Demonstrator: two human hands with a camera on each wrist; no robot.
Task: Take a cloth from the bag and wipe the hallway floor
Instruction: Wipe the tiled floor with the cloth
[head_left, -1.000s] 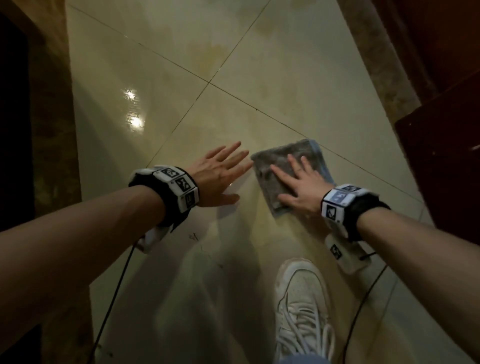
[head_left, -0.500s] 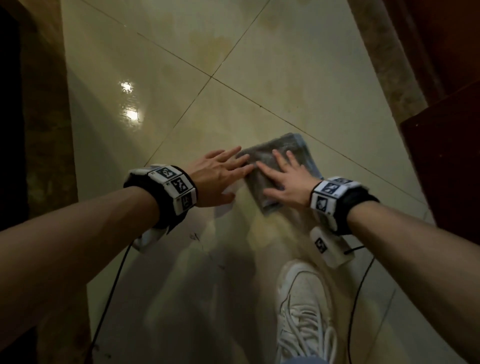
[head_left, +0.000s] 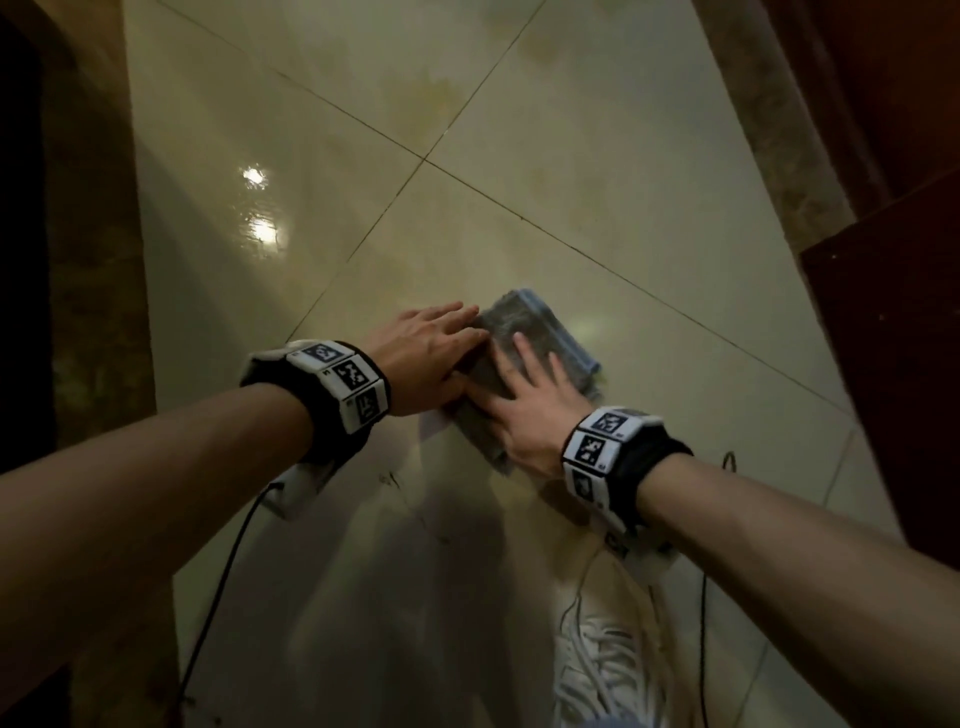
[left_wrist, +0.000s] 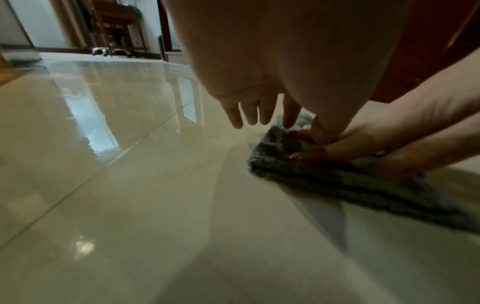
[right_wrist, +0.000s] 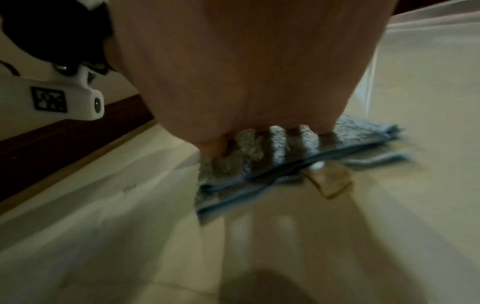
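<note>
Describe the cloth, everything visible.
The cloth is grey-blue, fuzzy terry-like fabric, folded into layers with a blue hem, lying flat on the glossy tile floor. The right hand presses on it with straight, spread fingers; the left hand touches its left edge with its fingertips. A small tan tag sticks out from its edge.

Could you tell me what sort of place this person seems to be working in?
Most likely a hallway in a home: a narrow strip of glossy tiled floor runs between dark stone edging and dark red wood panelling, and the left wrist view shows a wooden chair in a room beyond.
</note>
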